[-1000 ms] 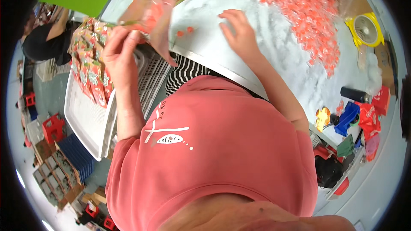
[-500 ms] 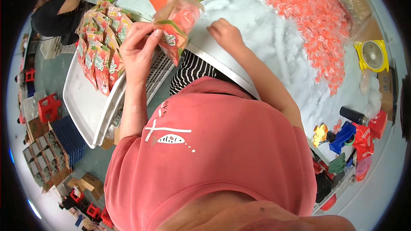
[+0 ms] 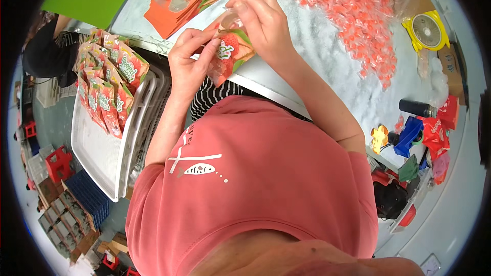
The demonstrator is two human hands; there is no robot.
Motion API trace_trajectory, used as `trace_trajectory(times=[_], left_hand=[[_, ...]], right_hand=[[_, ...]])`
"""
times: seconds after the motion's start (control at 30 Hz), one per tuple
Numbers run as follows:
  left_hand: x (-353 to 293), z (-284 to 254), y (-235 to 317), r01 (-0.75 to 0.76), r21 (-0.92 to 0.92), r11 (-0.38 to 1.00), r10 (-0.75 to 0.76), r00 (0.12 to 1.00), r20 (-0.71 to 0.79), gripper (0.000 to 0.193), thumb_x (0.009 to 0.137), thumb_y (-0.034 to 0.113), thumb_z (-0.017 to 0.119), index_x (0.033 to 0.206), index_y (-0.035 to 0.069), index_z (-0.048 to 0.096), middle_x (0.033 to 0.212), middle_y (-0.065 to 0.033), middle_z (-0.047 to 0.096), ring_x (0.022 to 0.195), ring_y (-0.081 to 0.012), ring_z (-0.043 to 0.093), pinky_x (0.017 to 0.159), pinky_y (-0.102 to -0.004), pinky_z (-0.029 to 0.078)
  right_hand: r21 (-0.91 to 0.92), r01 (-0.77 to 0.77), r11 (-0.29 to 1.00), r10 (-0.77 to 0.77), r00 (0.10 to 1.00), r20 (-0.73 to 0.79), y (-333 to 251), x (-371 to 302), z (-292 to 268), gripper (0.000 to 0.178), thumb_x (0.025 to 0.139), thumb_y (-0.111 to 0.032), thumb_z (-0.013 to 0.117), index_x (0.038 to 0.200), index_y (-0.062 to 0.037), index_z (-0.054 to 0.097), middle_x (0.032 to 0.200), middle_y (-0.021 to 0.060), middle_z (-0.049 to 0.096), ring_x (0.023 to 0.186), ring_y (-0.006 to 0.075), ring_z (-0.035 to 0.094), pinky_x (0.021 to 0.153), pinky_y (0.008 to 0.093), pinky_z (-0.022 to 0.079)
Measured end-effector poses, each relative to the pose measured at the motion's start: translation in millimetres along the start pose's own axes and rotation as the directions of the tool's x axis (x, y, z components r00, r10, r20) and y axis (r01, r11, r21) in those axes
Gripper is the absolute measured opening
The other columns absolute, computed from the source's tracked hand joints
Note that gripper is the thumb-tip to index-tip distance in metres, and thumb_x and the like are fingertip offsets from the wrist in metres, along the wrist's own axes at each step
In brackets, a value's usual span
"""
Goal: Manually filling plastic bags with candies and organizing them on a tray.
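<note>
Between my two hands, over the near edge of the table, is a red and green candy pouch [image 3: 232,48] with a clear upper part. My left hand [image 3: 192,53] pinches its left side between thumb and fingers. My right hand [image 3: 268,25] is closed at the pouch's top, its curled fingers at the clear film; the fingertips are partly hidden. Just beyond lies a stack of flat, similar pouches [image 3: 176,2]. To the right spreads a large heap of small wrapped red candies [image 3: 353,20].
At my left, stacked white trays [image 3: 94,148] hold several filled pouches [image 3: 110,87]. A yellow fan [image 3: 426,30], a dark bottle [image 3: 417,107] and a blue tape dispenser [image 3: 407,136] sit on the right. A person in black [image 3: 46,56] is at the far left.
My right hand has come from the tabletop up to the pouch's top and closed there. My left hand keeps its pinch on the pouch. The whole view has shifted a little.
</note>
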State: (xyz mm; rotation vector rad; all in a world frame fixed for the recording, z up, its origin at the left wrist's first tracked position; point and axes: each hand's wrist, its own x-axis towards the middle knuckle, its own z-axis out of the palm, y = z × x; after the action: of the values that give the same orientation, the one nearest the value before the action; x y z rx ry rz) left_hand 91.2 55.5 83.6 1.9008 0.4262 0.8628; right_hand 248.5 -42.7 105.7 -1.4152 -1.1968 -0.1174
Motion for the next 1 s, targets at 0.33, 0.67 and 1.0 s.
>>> trace_trajectory(times=[0.33, 0.67, 1.0], left_hand=[[1, 10, -2, -0.025, 0.001, 1.0, 0.025, 1.0, -0.009, 0.018, 0.086, 0.0, 0.072, 0.103, 0.002, 0.075, 0.085, -0.0053, 0.064, 0.072, -0.0093, 0.062, 0.064, -0.0224, 0.05], [9, -1, -17, -0.276, 0.132, 0.952, 0.258, 0.955, 0.144, 0.023, 0.091, 0.016, 0.068, 0.11, 0.002, 0.072, 0.091, -0.0062, 0.067, 0.077, -0.0112, 0.061, 0.07, -0.0228, 0.049], [5, -5, -14, 0.423, -0.407, 0.81, -0.222, 0.862, 0.455, 0.024, 0.101, 0.022, 0.059, 0.11, 0.003, 0.07, 0.092, -0.0007, 0.071, 0.074, -0.0044, 0.063, 0.057, -0.0213, 0.053]], right_hand=[[-0.237, -0.033, 0.971, 0.09, 0.968, 0.233, -37, -25, -41, 0.029, 0.091, -0.017, 0.067, 0.115, -0.0017, 0.062, 0.115, 0.012, 0.063, 0.096, 0.0278, 0.066, 0.077, 0.0342, 0.054], [-0.197, -0.046, 0.979, 0.151, 0.815, 0.56, -29, -27, -61, 0.023, 0.09, -0.004, 0.061, 0.112, -0.0084, 0.064, 0.105, 0.0104, 0.067, 0.087, 0.0302, 0.067, 0.073, 0.0363, 0.055], [-0.217, 0.126, 0.968, 0.012, 0.841, 0.542, -59, -15, -65, 0.018, 0.085, -0.007, 0.072, 0.102, -0.0019, 0.066, 0.098, 0.0128, 0.06, 0.089, 0.0312, 0.061, 0.075, 0.0364, 0.051]])
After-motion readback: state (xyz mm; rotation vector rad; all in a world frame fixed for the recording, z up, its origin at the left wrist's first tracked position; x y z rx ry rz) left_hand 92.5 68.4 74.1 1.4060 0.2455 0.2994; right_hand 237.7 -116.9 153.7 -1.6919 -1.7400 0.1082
